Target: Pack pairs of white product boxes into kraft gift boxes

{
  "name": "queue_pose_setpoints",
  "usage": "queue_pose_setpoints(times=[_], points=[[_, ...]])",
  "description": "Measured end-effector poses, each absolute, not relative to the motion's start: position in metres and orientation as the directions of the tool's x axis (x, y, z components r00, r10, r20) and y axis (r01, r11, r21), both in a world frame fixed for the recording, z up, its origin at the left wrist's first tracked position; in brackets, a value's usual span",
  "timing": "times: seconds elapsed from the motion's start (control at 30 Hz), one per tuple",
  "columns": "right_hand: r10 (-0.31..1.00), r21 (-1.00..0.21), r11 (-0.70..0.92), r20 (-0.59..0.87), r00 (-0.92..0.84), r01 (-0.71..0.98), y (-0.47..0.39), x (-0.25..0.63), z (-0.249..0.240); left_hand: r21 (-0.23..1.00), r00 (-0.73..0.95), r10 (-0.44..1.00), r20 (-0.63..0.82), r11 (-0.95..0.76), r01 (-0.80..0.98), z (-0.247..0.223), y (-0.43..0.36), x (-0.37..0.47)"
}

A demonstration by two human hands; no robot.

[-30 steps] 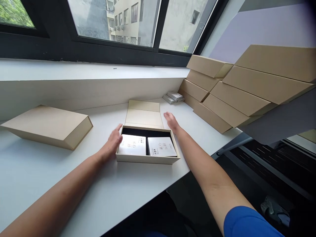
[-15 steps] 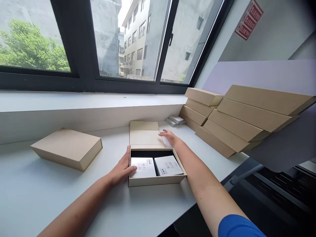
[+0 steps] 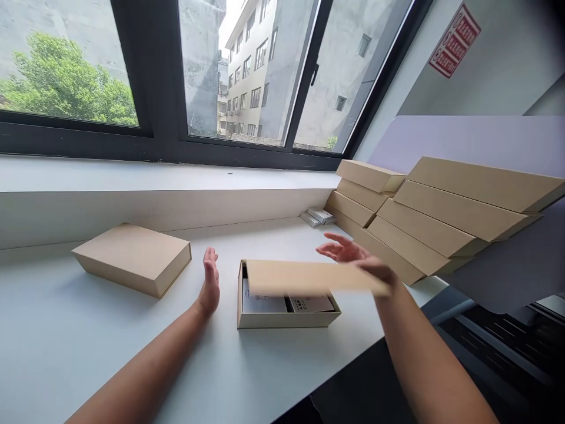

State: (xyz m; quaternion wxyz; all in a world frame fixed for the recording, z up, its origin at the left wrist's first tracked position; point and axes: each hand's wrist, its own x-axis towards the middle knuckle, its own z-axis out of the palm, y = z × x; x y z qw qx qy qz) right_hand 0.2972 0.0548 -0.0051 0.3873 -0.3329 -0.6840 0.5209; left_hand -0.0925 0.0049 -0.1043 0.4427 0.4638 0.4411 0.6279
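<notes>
A beige cardboard gift box (image 3: 289,320) stands in front of me, its hinged lid (image 3: 304,277) half-way down and blurred by motion. Beneath the lid, the printed fronts of two white packs (image 3: 263,304) lie side by side, their rear parts covered. To the left of the box, my left hand (image 3: 210,281) is upright with fingers stretched out, touching nothing. My right hand (image 3: 348,252) is behind the lid's right end, fingers spread and holding nothing; the lid's edge overlaps the wrist in view, and whether they touch I cannot tell.
Another closed beige box (image 3: 132,253) lies on the white table (image 3: 132,347) at the left. Stacked beige boxes (image 3: 445,218) rise at the right against a pale partition. Small silvery packs (image 3: 318,217) lie by the sill at the back. A window (image 3: 247,70) is beyond.
The lid has swung up from lying open behind the box and forward over it. My left hand has let go of the box and moved left; my right hand has moved right.
</notes>
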Motion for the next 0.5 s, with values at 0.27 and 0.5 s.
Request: queue_pose_setpoints(times=[0.27, 0.5], points=[[0.814, -0.865, 0.284, -0.01, -0.58, 0.413, -0.014, 0.334, -0.03, 0.948, -0.096, 0.995, 0.036, -0.064, -0.312, -0.084, 0.007, -0.099], [0.846, -0.686, 0.282, -0.151, -0.511, 0.67, -0.002, 0.272, -0.042, 0.981, 0.142, 0.99, -0.007, 0.035, -0.191, -0.084, 0.002, -0.097]])
